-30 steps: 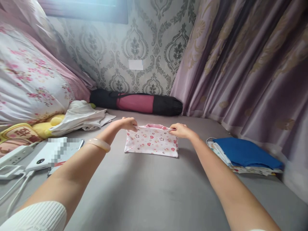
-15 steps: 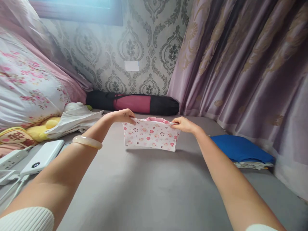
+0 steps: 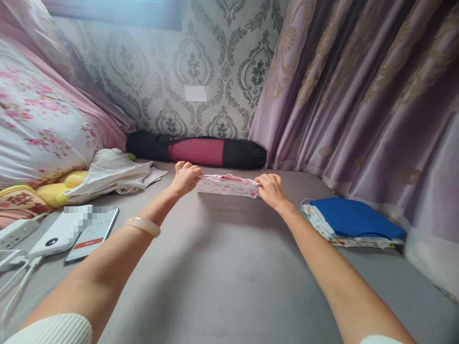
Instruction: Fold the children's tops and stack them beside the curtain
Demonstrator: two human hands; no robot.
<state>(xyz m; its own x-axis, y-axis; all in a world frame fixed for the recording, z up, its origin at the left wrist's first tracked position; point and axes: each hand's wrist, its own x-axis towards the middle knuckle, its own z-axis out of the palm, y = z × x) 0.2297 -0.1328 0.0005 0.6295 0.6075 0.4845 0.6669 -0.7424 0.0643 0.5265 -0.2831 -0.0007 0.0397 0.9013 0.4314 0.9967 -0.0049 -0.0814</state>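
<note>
A folded white cloth garment [image 3: 227, 187] with a pink and red print is held up between my two hands, above the grey bed sheet [image 3: 222, 277]. My left hand [image 3: 186, 177] grips its left upper corner, and a pale bangle circles that forearm. At the opposite corner my right hand [image 3: 270, 188] has its fingers closed on the cloth. Pink fabric shows along the top edge. Only a narrow strip of the printed front faces me, and the far side is hidden.
On the right lies a stack of folded clothes, a blue piece [image 3: 355, 217] on top. A black and maroon roll bag [image 3: 195, 151] rests along the wall. To the left are a phone [image 3: 95, 236], a white power bank [image 3: 59, 239], a power strip [image 3: 17, 233] and a crumpled white cloth [image 3: 111, 177].
Both hands have turned over the top edge, and the garment has tipped and risen, so less of its printed front shows. The phone has come into fuller view.
</note>
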